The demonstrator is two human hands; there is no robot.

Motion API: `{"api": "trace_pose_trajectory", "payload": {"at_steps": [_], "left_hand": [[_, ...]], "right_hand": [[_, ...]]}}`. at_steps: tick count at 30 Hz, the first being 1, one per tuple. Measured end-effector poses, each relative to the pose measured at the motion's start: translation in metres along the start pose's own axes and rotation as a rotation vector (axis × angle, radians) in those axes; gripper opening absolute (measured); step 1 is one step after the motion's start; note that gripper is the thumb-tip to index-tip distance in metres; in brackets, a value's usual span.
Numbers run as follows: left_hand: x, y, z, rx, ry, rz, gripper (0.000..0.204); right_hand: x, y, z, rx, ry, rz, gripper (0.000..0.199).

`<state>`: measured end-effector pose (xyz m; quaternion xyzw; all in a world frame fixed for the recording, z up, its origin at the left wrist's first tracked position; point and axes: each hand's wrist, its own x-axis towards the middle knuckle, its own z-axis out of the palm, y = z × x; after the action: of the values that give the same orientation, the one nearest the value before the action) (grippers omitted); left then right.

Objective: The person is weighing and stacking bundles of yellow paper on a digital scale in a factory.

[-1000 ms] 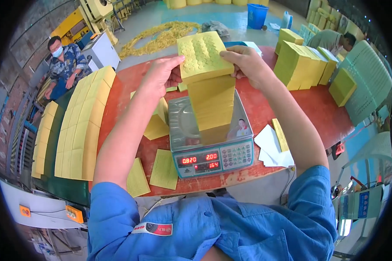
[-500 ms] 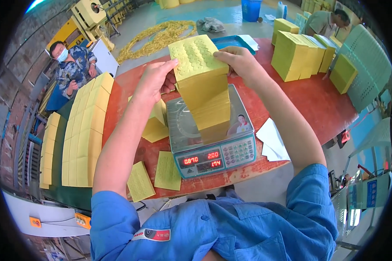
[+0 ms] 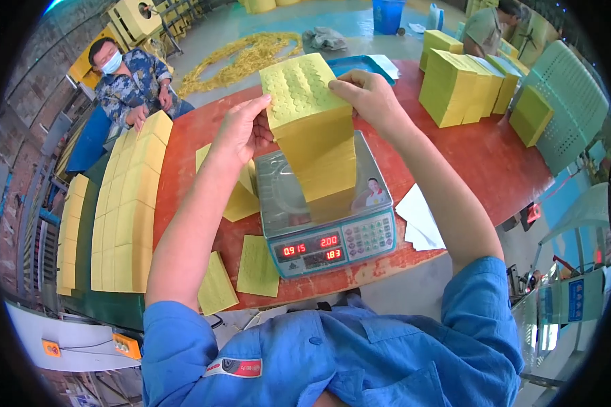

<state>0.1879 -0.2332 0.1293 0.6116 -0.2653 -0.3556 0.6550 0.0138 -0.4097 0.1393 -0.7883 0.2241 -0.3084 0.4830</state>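
Observation:
A tall stack of yellow paper sheets (image 3: 319, 152) stands on the steel pan of a digital scale (image 3: 271, 197) with a lit red display. Rows of scalloped, punched marks cover the top sheet. My left hand (image 3: 241, 132) holds the stack's upper left edge, thumb at the top sheet and fingers curled below. At the upper right edge, my right hand (image 3: 372, 98) pinches the paper between thumb and fingers. Beside the scale, a smaller yellow paper stack (image 3: 241, 200) sits partly behind my left forearm. Two thin yellow pads (image 3: 258, 266) lie near the table's front edge.
Long rows of yellow paper blocks (image 3: 125, 217) line the left side, next to a masked co-worker (image 3: 132, 85). More yellow stacks (image 3: 448, 88) stand at the right of the red table (image 3: 475, 163), near another person (image 3: 485, 30). White sheets (image 3: 421, 217) lie right of the scale.
The scale's display reads higher. At left, the co-worker has come nearer the paper rows and now has a hand at their far end. My hands keep nearly the same hold.

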Motion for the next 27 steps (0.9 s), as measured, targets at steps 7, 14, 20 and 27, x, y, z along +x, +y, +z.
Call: {"api": "trace_pose_trajectory", "payload": {"at_steps": [7,14,20,27], "left_hand": [[0.011,-0.023,0.006,-0.176,0.048,0.104,0.021],[0.014,-0.030,0.017,-0.180,0.143,0.204,0.027],[0.002,-0.035,0.026,-0.116,0.231,0.330,0.041],[0.009,-0.046,0.033,-0.358,0.013,0.316,0.069]], "right_hand": [[-0.003,0.007,0.005,-0.093,0.114,-0.084,0.046],[-0.002,0.008,0.006,-0.098,0.125,-0.114,0.044],[0.008,0.019,0.002,-0.028,0.111,-0.059,0.049],[0.049,0.066,0.016,0.537,-0.076,-0.009,0.073]]}}
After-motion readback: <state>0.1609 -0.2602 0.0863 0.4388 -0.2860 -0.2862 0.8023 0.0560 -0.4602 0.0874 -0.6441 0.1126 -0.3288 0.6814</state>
